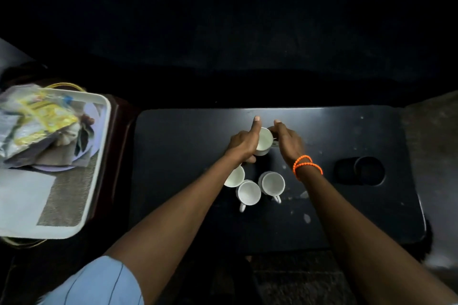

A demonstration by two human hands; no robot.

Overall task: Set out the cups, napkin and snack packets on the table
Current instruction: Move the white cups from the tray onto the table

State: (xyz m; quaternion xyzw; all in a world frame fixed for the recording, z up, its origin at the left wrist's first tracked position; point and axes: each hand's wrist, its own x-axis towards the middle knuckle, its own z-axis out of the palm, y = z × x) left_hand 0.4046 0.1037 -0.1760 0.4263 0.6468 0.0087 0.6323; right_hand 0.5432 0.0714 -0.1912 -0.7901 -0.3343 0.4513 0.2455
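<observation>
Nearby: three white cups [250,187] below centre, tray [100,116] at left | left hand [244,142] and right hand [288,142] clasp fourth cup [264,140] on counter [347,205].

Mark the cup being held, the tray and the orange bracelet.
held cup [264,141]: head view, on its inside wall.
tray [105,116]: head view, on its right rim.
orange bracelet [307,164]: head view, on the beads across the right wrist.
</observation>
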